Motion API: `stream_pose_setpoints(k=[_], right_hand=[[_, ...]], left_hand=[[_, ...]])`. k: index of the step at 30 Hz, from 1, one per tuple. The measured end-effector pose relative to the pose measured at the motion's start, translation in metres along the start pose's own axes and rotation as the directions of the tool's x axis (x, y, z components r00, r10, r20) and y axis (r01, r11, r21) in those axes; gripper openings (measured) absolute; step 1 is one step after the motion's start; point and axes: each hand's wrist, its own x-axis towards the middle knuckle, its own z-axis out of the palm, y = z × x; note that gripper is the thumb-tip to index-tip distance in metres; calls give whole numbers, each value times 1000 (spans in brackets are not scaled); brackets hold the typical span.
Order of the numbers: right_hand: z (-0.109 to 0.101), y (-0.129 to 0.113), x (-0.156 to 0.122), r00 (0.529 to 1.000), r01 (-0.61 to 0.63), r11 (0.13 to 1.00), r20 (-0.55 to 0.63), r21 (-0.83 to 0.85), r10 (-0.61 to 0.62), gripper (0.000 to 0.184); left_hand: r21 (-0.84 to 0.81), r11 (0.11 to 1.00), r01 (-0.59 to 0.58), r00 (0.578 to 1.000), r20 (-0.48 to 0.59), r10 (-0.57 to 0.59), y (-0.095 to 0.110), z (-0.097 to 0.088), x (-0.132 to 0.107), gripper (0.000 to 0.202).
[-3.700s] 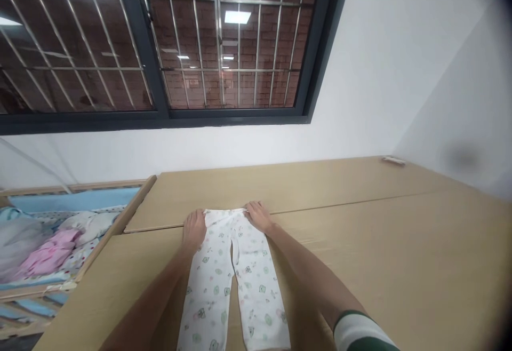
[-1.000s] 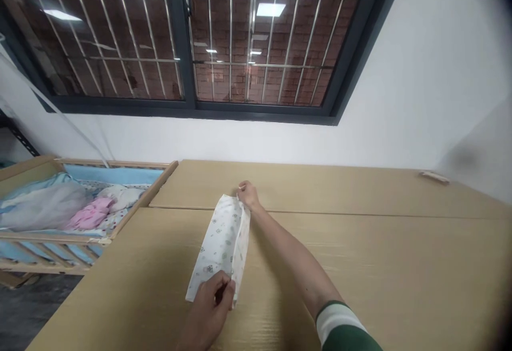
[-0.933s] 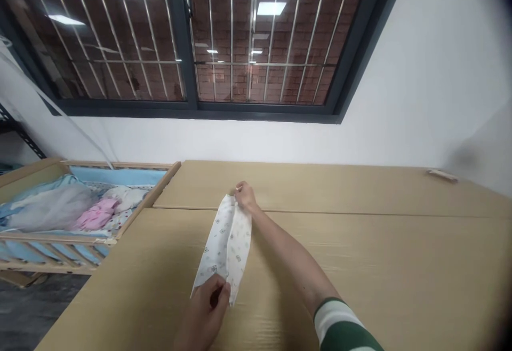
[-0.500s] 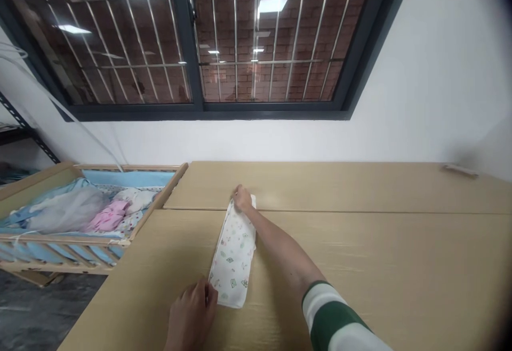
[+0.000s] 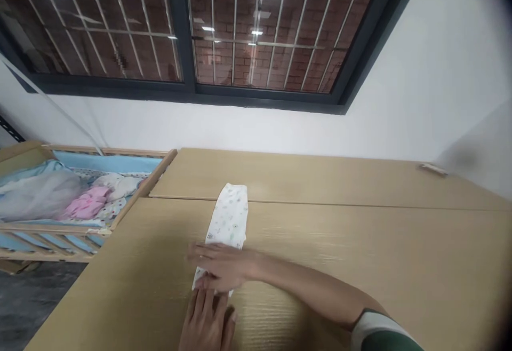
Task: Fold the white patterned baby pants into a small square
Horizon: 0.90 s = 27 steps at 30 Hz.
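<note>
A long, narrow folded white cloth (image 5: pixel 229 215) with small printed figures lies flat on the wooden tabletop, its far end across the seam between two boards. Stretched over its lower part is my right hand (image 5: pixel 222 266), palm down with fingers extended, a little blurred by motion. My left hand (image 5: pixel 206 321) rests at the near end of the cloth, fingers straight and pointing away from me, with the tips beside or just under my right hand. Neither hand grips the cloth. The hands hide most of the cloth's near end.
A wooden crib (image 5: pixel 148 180) with blue lining stands against the table's left side. In it lie pink clothing (image 5: pixel 88 202), white cloth and sheer netting. A small pale strip (image 5: pixel 433 169) sits at the far right of the tabletop (image 5: pixel 360 265). Behind are a white wall and a barred window.
My right hand has let go of the cloth's far end and come back towards me to its lower part. My left hand's fingers have straightened at the near end. The view has shifted slightly.
</note>
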Motion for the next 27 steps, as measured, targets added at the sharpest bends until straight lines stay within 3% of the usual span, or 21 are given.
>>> stream_pose_setpoints(k=[3, 6, 13, 20, 24, 27], right_hand=[[14, 5, -16, 999, -35, 998, 25, -52, 36, 61], [12, 32, -19, 993, -114, 986, -14, -121, 113, 61], [-22, 111, -3, 938, -338, 920, -145, -200, 314, 64], [-61, 186, 9, 835, -532, 802, -329, -271, 442, 57], [-79, 201, 12, 838, -541, 768, -296, -342, 458, 58], [-80, 189, 15, 837, -541, 742, -343, -397, 426, 62]], left_hand=[[32, 999, -15, 1000, 4, 15, 6, 9, -10, 39], [76, 996, -45, 999, 17, 44, 4, 11, -12, 58], [103, 994, -31, 999, 13, 29, 4, 16, -13, 69], [82, 995, -53, 998, 42, 50, 3, 8, -13, 68], [97, 990, -103, 994, -24, 106, 10, -2, 0, 61], [58, 986, -155, 982, -96, 160, 15, -7, 12, 48]])
